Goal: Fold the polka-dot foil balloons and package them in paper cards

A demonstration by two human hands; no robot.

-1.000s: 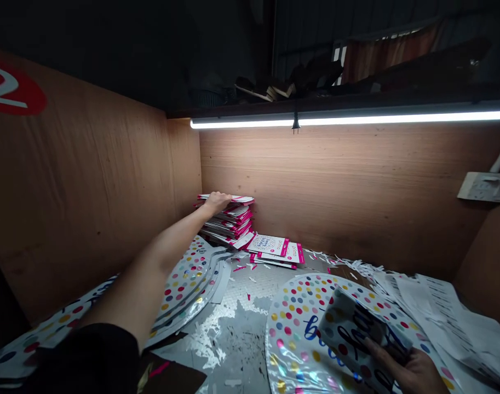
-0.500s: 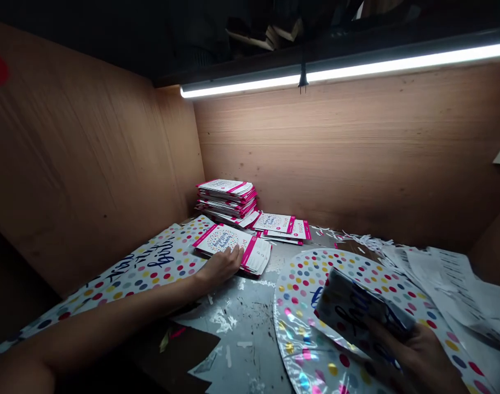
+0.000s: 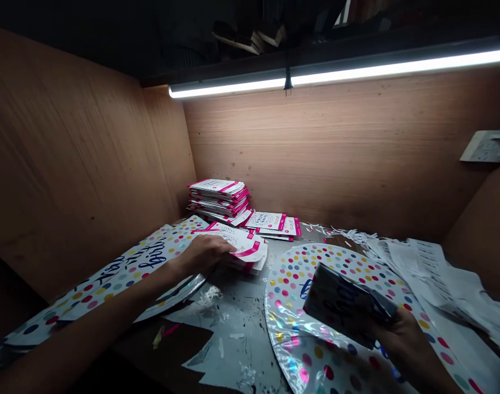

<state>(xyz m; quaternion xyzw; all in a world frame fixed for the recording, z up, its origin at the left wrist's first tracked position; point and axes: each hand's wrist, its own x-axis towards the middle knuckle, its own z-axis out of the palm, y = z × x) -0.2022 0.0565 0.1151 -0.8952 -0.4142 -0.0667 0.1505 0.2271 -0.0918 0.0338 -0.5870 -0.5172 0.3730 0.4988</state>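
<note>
My left hand [image 3: 206, 253] is closed on the near edge of a white and pink "happy birthday" card packet [image 3: 246, 242]. That packet bends up from a small pile [image 3: 258, 266] of similar ones. In my right hand [image 3: 408, 335] is a folded foil balloon [image 3: 344, 303] with dark lettering, its near side in shadow. It is held over a round polka-dot foil balloon [image 3: 286, 339] lying flat on the table. More dotted foil balloons [image 3: 141, 268] lie flat at the left, partly behind my left forearm.
A tall stack of card packets [image 3: 219, 198] stands in the back left corner, with a few more packets [image 3: 268, 220] beside it. Printed paper sheets [image 3: 434, 273] and shredded strips lie at the right. Wooden walls enclose the table; a tube light [image 3: 356, 72] runs above.
My left hand has shifted from resting on the pile to pinching the top packet, whose edge now bends upward. My right hand still holds the folded balloon. The view has turned slightly right.
</note>
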